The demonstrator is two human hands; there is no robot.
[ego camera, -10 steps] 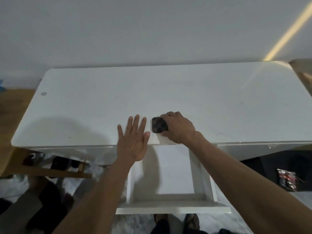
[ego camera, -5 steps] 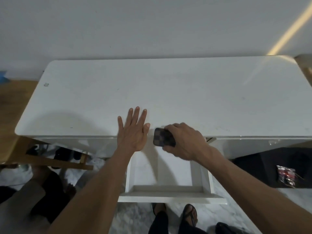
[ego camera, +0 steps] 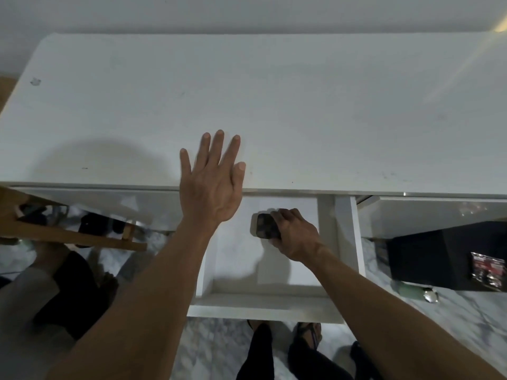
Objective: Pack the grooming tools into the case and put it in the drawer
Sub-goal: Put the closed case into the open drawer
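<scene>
Sandalled feet (ego camera: 307, 335) on marble floor, nearest. Above them, white drawer (ego camera: 263, 307) pulled out from desk front edge. Right hand (ego camera: 295, 233) inside drawer, fingers curled round dark grooming case (ego camera: 264, 225), case low over drawer floor near back; contact with floor unclear. Left hand (ego camera: 212, 185) flat, fingers spread, palm across front edge of white desk (ego camera: 301, 105). Black box (ego camera: 444, 256) under desk at right

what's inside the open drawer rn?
Only the dark case, held by the right hand over the white drawer floor. The rest looks bare; the part under the tabletop is hidden.
</scene>
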